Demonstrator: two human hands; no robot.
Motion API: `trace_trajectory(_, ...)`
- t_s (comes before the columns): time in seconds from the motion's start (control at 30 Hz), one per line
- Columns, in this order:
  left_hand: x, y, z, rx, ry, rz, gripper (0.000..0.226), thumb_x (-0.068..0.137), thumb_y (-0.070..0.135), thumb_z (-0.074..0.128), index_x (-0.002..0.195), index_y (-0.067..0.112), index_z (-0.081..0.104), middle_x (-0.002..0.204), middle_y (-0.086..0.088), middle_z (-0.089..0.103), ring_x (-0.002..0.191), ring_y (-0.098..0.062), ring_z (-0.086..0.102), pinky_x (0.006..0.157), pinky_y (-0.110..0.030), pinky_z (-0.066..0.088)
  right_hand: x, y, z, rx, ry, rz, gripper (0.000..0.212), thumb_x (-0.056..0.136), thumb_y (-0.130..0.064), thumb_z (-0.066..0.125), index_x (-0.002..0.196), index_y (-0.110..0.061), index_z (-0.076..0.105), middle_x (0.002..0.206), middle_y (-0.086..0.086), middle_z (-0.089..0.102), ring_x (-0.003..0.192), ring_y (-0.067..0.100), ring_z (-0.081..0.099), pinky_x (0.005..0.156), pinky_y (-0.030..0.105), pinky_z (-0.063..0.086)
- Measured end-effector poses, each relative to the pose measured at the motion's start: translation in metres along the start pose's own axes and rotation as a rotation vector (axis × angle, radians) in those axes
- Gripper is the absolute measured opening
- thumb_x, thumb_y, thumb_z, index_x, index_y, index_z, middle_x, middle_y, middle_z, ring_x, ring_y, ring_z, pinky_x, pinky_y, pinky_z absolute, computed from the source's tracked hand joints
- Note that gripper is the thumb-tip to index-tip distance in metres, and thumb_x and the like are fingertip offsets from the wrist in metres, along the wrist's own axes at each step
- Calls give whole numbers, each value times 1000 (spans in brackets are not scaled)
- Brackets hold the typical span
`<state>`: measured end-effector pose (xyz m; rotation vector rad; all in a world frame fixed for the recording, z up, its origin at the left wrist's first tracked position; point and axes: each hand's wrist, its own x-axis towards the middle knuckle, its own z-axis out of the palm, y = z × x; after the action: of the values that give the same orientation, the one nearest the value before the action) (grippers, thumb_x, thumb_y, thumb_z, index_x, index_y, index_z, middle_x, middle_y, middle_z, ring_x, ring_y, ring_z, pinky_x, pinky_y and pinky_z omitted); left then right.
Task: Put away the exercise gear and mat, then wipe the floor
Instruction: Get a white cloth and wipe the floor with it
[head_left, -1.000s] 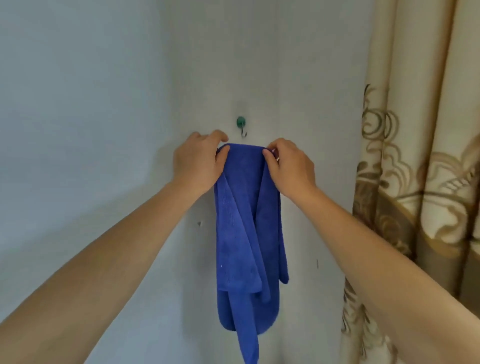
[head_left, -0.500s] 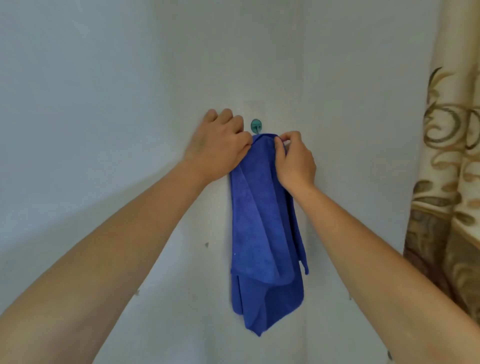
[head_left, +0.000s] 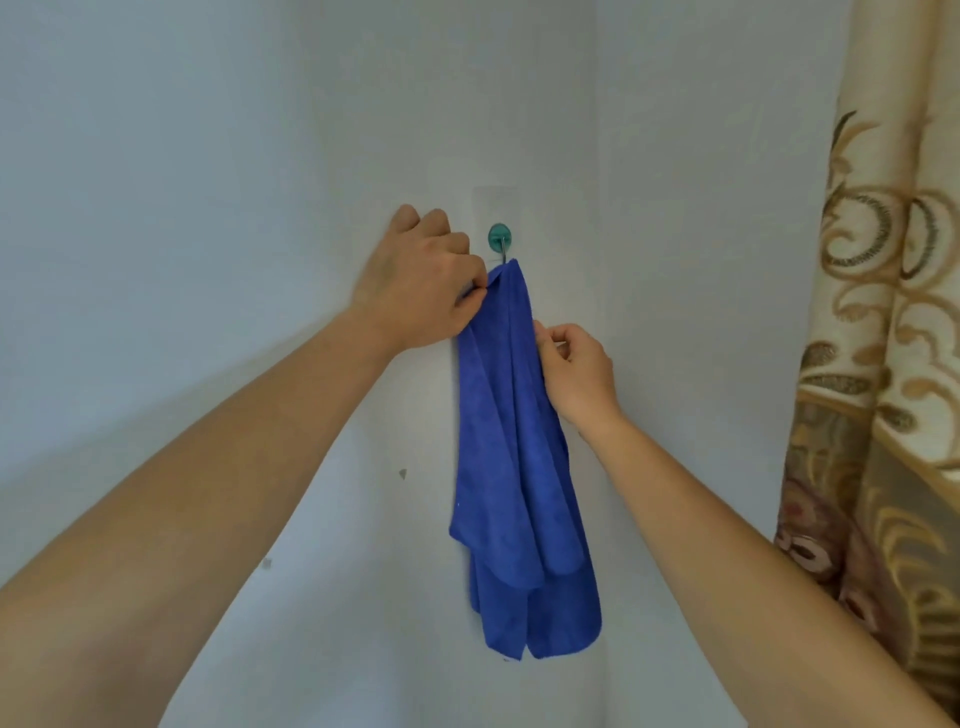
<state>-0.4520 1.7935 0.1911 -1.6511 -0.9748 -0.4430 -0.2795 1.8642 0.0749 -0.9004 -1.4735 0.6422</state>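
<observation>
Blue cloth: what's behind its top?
White wall, and the green hook, its stem running into the fold. The hook's tip is covered; whether it catches the blue cloth cannot be seen.

Cloth (head_left: 511, 441) blue, soft matt pile like microfibre. Hook (head_left: 500, 240) glossy green plastic cap, thin metal wire. Wall (head_left: 208, 208) matt painted, smooth. Curtain (head_left: 893, 364) woven fabric, slight sheen.
</observation>
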Motion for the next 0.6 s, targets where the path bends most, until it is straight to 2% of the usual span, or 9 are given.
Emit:
trace_trajectory(0.1, -9, 11, -5, -45, 40, -78, 27, 88, 35, 53, 79, 22, 75, 71, -1, 62, 75, -25, 51, 72, -39, 32, -24, 6, -10, -159, 14, -55, 29, 99, -49, 50, 90, -23, 61, 76, -6, 63, 68, 10, 60, 62, 30, 50)
trace_trajectory(0.2, -39, 37, 1, -78, 170, -292, 21, 89, 29, 58, 82, 16, 72, 77, -4, 60, 76, -27, 53, 69, -39, 33, -45, 12, -14, -191, 120, -116, 27, 101, -45, 49, 91, -23, 58, 77, -6, 59, 67, 8, 55, 62, 30, 42)
trace_trajectory(0.27, -81, 74, -5, -117, 190, -446, 19, 90, 26, 57, 93, 13, 71, 88, -8, 61, 83, -30, 55, 71, -39, 35, -68, 23, -15, -212, 157, -172, 21, 101, -41, 48, 93, -23, 56, 80, -7, 57, 68, 6, 52, 63, 29, 39)
trace_trajectory(0.4, -193, 140, -32, -105, -27, -632, 34, 92, 28, 57, 118, 9, 66, 117, -16, 61, 108, -35, 55, 88, -45, 39, -127, 64, 4, -207, 64, -251, 12, 100, -32, 53, 103, -20, 56, 93, -7, 54, 76, 12, 53, 70, 36, 47)
trace_trajectory(0.5, -271, 173, -63, -61, -218, -772, 45, 95, 33, 53, 132, 7, 58, 137, -19, 52, 132, -38, 44, 106, -47, 36, -176, 94, 30, -229, -8, -360, 18, 97, -23, 59, 112, -12, 59, 100, 3, 57, 88, 23, 58, 79, 41, 46)
trace_trajectory(0.6, -350, 200, -108, 11, -381, -877, 49, 98, 35, 50, 136, 5, 54, 144, -21, 46, 139, -39, 36, 109, -49, 33, -243, 113, 61, -246, -170, -462, 24, 97, -20, 61, 117, -7, 60, 108, 10, 60, 100, 29, 57, 88, 41, 43)
